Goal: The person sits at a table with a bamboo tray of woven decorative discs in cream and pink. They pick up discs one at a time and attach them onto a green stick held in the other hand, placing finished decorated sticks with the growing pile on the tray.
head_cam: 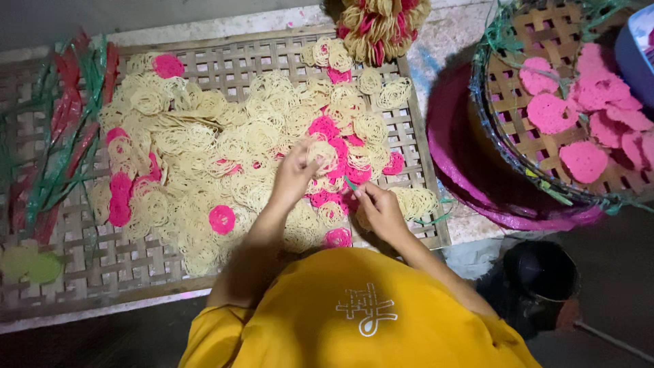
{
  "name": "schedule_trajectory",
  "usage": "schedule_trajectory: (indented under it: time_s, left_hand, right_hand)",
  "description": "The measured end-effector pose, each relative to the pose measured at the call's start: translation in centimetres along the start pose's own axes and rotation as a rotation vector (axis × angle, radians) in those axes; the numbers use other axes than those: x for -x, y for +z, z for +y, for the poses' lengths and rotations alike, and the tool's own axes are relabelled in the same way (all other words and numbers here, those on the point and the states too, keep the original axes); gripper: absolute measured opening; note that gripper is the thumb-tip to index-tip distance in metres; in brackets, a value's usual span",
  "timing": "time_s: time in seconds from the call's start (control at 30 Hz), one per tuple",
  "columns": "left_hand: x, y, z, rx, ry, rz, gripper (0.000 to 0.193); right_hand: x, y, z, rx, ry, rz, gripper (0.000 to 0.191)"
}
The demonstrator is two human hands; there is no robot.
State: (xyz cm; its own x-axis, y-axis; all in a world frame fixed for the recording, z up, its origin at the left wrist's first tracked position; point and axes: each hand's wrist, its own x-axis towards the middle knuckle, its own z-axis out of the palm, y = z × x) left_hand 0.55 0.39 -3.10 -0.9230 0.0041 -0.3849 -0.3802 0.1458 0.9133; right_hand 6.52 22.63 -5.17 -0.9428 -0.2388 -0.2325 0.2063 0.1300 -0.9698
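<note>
Looking down, head view: a person in a yellow shirt (354,320) bent over a woven bamboo tray (75,232) spread with round noodle-like crackers.
Left hand (294,176): fingers pinched on a cream cracker disc (323,152), lifted just over the pile near the tray's middle.
Right hand (381,211): fingers closed on a thin green strip (350,183), just right of the left hand and low over the crackers.
Cream crackers (204,136): lay in overlapping heaps across most of the tray.
Pink crackers (222,219): scattered among the cream ones, with a cluster by both hands and a column toward the tray's left.
Tied bundle (381,27): cream and pink crackers bunched together, resting beyond the tray's far edge.
Plastic strips (68,136): green and red, loose on the tray's left end.
Round basket (518,116): stood to the right, apart from the tray, holding flat pink cracker pieces (582,160).
Pink cloth (463,170): lay under the basket.
Dark round object (541,272): sat lower right; kind unclear.
</note>
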Motion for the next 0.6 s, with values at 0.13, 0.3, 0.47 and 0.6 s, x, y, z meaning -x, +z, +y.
schedule_trajectory:
  time_s: [0.13,0.3,0.47,0.6]
  left_hand:
    - [0.5,1.5,-2.6,0.194,0.096,-0.077,0.04]
    - [1.2,2.3,-3.6,0.267,0.095,-0.192,0.039]
    - [1.8,2.6,-3.6,0.324,0.195,-0.2,0.038]
    - [2.3,2.6,-3.5,0.272,0.291,-0.252,0.038]
  right_hand:
    - [-0.2,0.1,0.1,0.016,-0.008,-0.045,0.02]
    - [-0.4,0.2,0.3,0.079,-0.032,-0.046,0.021]
    - [-0.5,0.3,-0.2,0.112,0.011,-0.025,0.022]
    - [-0.6,0.2,-0.2,0.237,-0.113,0.022,0.021]
